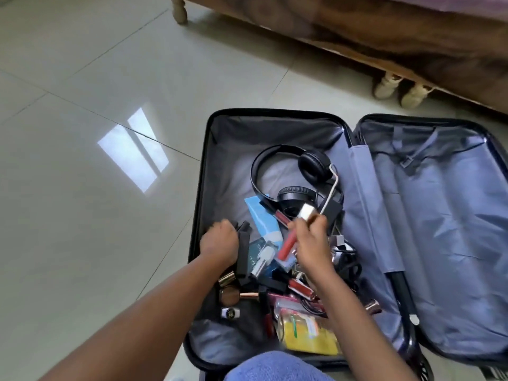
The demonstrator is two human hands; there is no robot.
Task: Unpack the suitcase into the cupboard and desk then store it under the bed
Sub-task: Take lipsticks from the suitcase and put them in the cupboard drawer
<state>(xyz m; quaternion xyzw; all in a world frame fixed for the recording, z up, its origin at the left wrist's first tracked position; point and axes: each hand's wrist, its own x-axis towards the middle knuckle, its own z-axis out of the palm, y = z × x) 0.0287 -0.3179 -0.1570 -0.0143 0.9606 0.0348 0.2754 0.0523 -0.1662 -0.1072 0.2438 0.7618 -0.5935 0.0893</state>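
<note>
Pale glossy floor tiles (82, 78) are filling the left half of the view, with a bright window reflection lying on them at about nine o'clock. A wooden bed (384, 37) is running across from twelve to two o'clock, and a pair of light shoes (398, 89) is sitting under its edge.

The suitcase (428, 215) is lying wide open on the floor, taking up the space from the centre to four o'clock. Its right half is showing only grey lining. Its left half is holding a jumble: black headphones (291, 177) at the top, a blue tube (264, 218) just below them, a yellow packet (308, 336) at six o'clock, and lipsticks, cables and small dark cases scattered between.

The left hand (220, 240) is reaching into the left side of the pile, its fingers curling down around thin black items (243, 251). The right hand (310, 237) is hovering just above the clutter, pinching a small white and gold bottle (306, 211) between its fingertips. A blue-clad knee (275, 367) is showing at six o'clock.
</note>
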